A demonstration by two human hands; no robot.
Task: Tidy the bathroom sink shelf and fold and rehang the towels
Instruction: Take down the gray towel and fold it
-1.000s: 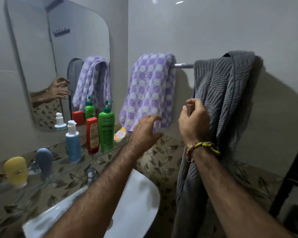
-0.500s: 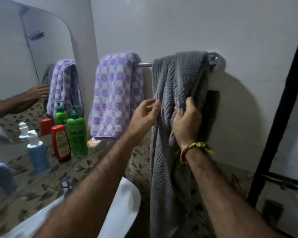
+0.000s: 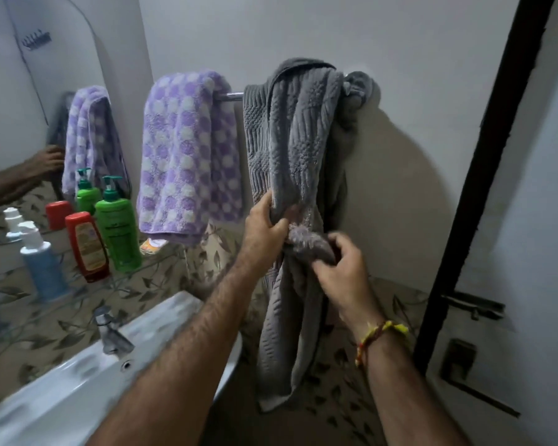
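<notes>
From the left I see a glass shelf (image 3: 87,292) carrying a pale blue pump bottle (image 3: 42,268), a red flip-cap bottle (image 3: 89,247) and a green pump bottle (image 3: 118,231), all upright and close together above the white ceramic sink (image 3: 78,391). Next along the chrome rail (image 3: 231,96) hangs the lilac and white spotted towel (image 3: 187,156), folded over neatly. Beside it, nearly touching, the grey ribbed towel (image 3: 290,149) droops long and twisted, its far end bunched round the rail bracket.

I judge the step in hand to be gathering this grey towel to lift it off. To do it well I would free the bunched end from the bracket first, then draw the cloth up and over the rail rather than dragging it down, keeping it clear of the spotted towel so that one is not pulled askew.

My left hand (image 3: 266,228) is closed round a fold at the towel's middle, thumb over the cloth. My right hand (image 3: 339,263) is half curled, fingertips pinching a wad of the same towel just beside the left; motion blur hides how firm that pinch is.
</notes>
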